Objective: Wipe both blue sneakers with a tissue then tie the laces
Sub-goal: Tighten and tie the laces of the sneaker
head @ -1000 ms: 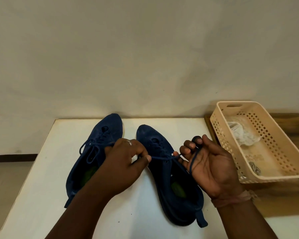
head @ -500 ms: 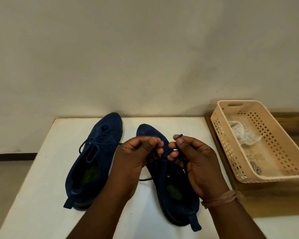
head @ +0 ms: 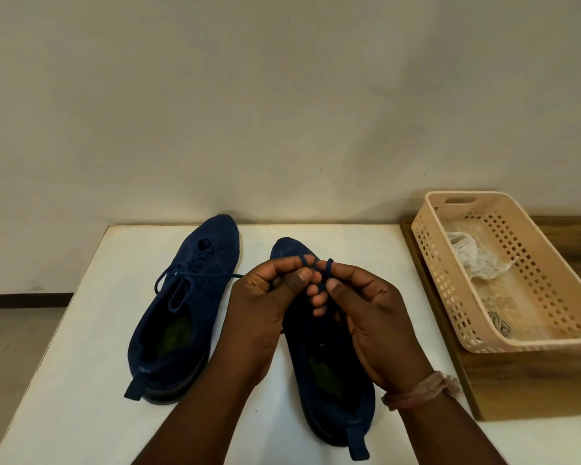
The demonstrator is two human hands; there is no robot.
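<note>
Pinching the lace (head: 327, 275) loops above the right sneaker (head: 332, 374) on the counter (head: 81, 364), both hands' fingers (head: 302, 275) are crossing them; keeping tension even should be helping the bow hold.

Both forearms are bare to the lower frame edge; no sleeves are visible. The right wrist carries a band (head: 422, 391) of pinkish-brown thread, wound in several strands, with a knotted or frayed lump on its outer side. The left hand (head: 265, 317) and right hand (head: 369, 317) are ungloved. No ring can be made out.
</note>
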